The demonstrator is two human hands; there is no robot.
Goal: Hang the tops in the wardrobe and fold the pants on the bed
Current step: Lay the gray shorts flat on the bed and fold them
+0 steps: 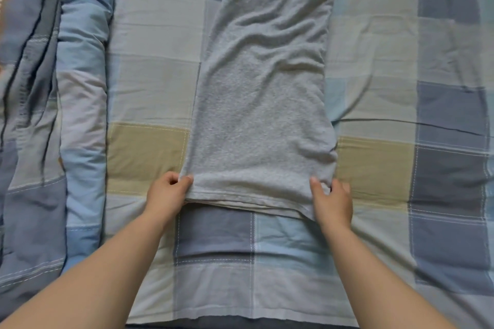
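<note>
Grey sweat shorts (262, 93) lie flat on the bed, folded lengthwise, with the elastic waistband at the far end and the leg hems toward me. My left hand (167, 193) pinches the near left corner of the hem, thumb on top of the cloth. My right hand (331, 200) pinches the near right corner the same way. The hem edge between the two hands is slightly lifted off the sheet.
The bed is covered by a checked sheet (387, 168) in blue, beige and grey squares. A bunched blue quilt (53, 115) runs along the left side. The bed's near edge shows at the bottom of the view.
</note>
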